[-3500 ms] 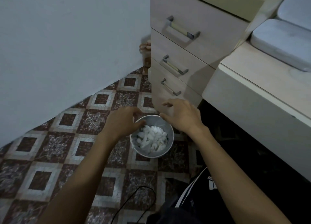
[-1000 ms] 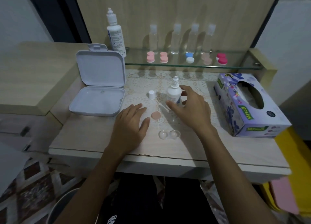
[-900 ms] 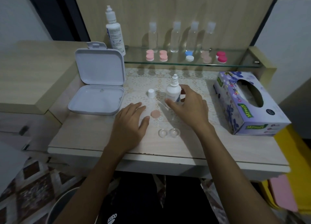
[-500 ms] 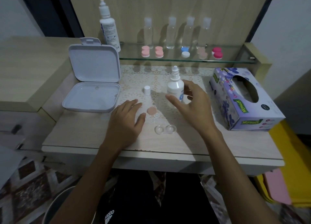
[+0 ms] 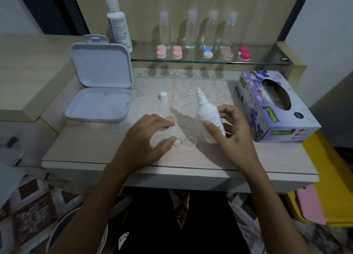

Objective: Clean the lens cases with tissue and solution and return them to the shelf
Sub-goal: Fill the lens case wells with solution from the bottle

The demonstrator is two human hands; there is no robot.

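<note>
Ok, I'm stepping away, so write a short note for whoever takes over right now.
Right hand holds the small bottle, tilted, its cap off on the table.
Left hand touches the open clear case; a pink lid lies beside it.
Five capped cases sit on the shelf.
Left: wet, wipe with tissue from the box, cap, shelve.

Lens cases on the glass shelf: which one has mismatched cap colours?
The middle case, one blue cap and one white; the others are all pink, peach or magenta.
</note>
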